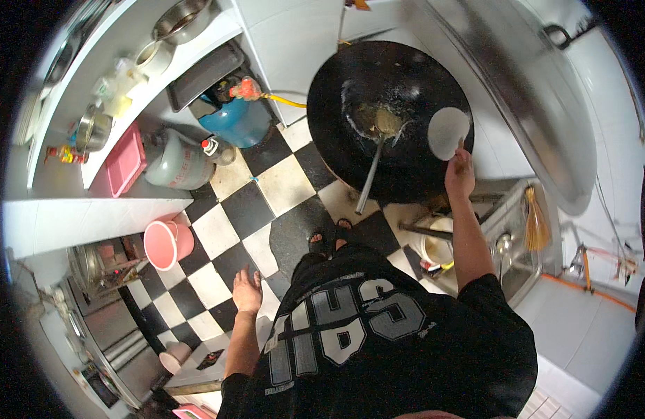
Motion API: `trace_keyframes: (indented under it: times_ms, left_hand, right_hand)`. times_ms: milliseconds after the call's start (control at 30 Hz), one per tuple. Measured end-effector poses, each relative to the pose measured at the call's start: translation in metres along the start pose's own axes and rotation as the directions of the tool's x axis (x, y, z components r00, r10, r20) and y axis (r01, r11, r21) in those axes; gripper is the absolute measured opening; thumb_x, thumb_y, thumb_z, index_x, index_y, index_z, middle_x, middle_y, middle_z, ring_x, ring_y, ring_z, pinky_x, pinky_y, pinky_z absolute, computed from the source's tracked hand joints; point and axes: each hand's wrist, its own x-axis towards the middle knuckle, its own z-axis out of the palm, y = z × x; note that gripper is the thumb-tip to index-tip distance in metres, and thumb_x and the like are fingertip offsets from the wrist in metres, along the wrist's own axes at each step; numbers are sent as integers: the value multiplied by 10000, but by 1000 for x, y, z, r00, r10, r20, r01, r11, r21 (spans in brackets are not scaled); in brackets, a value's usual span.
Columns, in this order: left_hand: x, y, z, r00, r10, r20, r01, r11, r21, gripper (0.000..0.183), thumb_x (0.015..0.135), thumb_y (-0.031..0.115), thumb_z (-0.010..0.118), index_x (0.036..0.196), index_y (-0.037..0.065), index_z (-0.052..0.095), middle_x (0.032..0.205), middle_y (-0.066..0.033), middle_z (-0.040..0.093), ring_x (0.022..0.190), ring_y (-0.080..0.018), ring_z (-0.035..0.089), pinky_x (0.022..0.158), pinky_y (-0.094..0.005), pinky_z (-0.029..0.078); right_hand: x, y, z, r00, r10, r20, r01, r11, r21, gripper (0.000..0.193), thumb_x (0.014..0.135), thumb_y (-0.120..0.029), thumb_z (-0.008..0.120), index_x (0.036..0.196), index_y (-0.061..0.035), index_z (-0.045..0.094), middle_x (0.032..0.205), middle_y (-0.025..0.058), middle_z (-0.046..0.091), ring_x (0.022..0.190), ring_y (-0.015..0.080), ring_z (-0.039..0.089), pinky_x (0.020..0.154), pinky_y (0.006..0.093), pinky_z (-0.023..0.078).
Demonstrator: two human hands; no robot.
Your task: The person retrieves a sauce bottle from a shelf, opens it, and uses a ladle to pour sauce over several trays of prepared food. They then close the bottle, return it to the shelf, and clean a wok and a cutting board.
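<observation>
R hand (460, 172) grips pale round dish (445, 133) over blk wok (413, 171), 3 o'clock; metal utensil (371, 174) in wok, handle ~6:30; L hand (247, 292) empty, fingers loose.

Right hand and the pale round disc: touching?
Touching. The head view shows the right hand gripping the disc at its lower-right edge, with no gap between fingers and rim.
</observation>
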Motion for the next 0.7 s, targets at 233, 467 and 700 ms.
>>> trace_keyframes:
  times_ms: [233,467,700]
  left_hand:
    - [-22,-15,65,929,-287,235,316,943,-99,485,989,428,519,1345,98,544,1257,-219,611,1156,-403,591,976,-490,480]
    - [8,-81,51,808,-504,305,552,829,-94,538,990,504,460,1344,109,548,1293,-203,608,1196,-390,579,1016,-475,459]
    - [107,-141,-27,898,-392,198,429,879,-205,503,1025,417,465,1336,29,541,1268,-227,630,1165,-398,600,973,-455,483]
  right_hand:
    - [8,-67,118,695,556,456,-719,558,414,330,1017,-313,564,1284,-119,556,840,44,655,593,92,563,531,239,487]
    - [3,-210,328,521,414,746,-800,542,257,518,941,-489,641,1310,-141,539,929,85,694,654,135,625,516,235,488]
    - [53,-299,574,481,209,852,-788,528,315,583,935,-469,621,1377,-102,525,1272,149,641,1126,274,657,926,425,543]
